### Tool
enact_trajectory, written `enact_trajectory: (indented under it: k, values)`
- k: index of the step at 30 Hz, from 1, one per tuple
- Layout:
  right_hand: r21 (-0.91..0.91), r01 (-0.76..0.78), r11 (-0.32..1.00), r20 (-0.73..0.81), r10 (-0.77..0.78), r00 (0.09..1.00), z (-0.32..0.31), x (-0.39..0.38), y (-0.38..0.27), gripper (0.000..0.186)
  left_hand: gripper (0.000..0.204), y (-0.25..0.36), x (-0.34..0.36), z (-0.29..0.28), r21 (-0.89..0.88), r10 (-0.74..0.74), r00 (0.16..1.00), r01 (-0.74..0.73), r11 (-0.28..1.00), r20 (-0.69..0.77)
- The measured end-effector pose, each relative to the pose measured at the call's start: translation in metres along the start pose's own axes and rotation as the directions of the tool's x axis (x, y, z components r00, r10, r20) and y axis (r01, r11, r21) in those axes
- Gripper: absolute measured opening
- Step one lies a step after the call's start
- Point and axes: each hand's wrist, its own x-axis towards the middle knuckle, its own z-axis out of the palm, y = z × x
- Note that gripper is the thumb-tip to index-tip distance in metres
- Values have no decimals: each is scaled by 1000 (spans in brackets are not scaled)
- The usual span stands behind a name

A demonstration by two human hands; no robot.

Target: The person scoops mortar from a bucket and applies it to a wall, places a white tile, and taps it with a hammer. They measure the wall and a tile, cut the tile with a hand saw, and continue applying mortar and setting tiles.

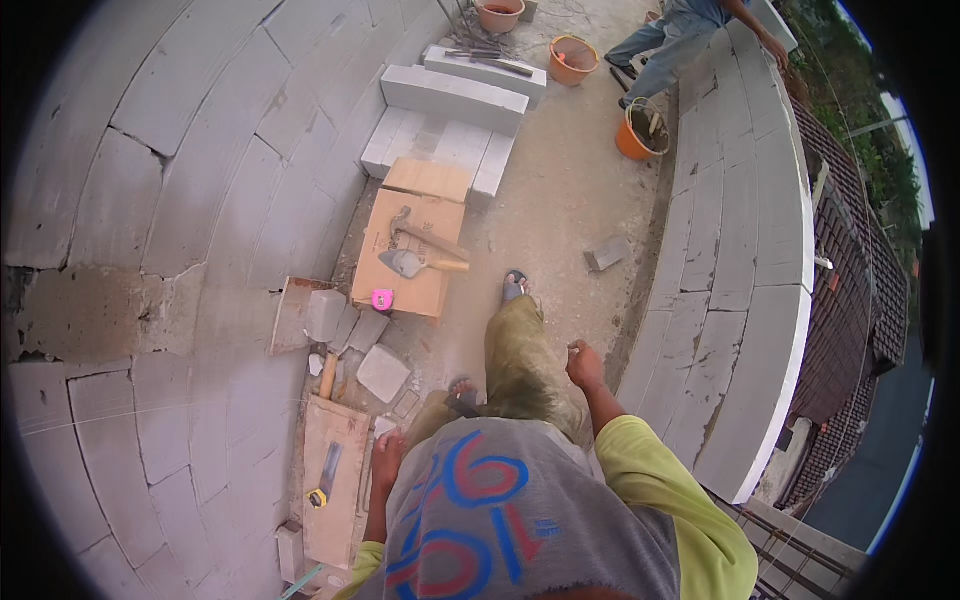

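My right hand hangs in front of my right thigh, its fingers curled closed. A small pale spot shows at the fingertips, too small to name. On the left, beside my hip, my left hand hangs with loose fingers and nothing visible in it. Nearest to it is a wooden board carrying a handsaw with a yellow-and-black handle. Ahead, a cardboard box bears a hammer, a pointed trowel with a wooden handle and a pink tape measure.
Block walls rise on the left and right. White blocks are stacked ahead. Orange buckets stand farther off, near another person's legs. A loose block piece lies on the floor; broken pieces lie at left.
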Motion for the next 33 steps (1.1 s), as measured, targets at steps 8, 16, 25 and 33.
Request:
enact_trajectory:
  k: [8,16,25,33]
  values:
    - [-233,485,843,47,-488,871,-96,451,-265,85,42,-8,59,166,305,1,871,171,937,-491]
    - [-639,520,567,170,-555,814,-148,777,-513,128,43,120,-37,364,148,-535,613,726,671,-581]
    - [-575,671,468,275,-662,698,-121,797,-563,124,38,207,-30,462,-199,-736,573,724,661,-361]
    - [-362,858,364,618,-595,514,-276,721,-603,113,43,199,-42,571,-509,-686,508,461,727,-520]
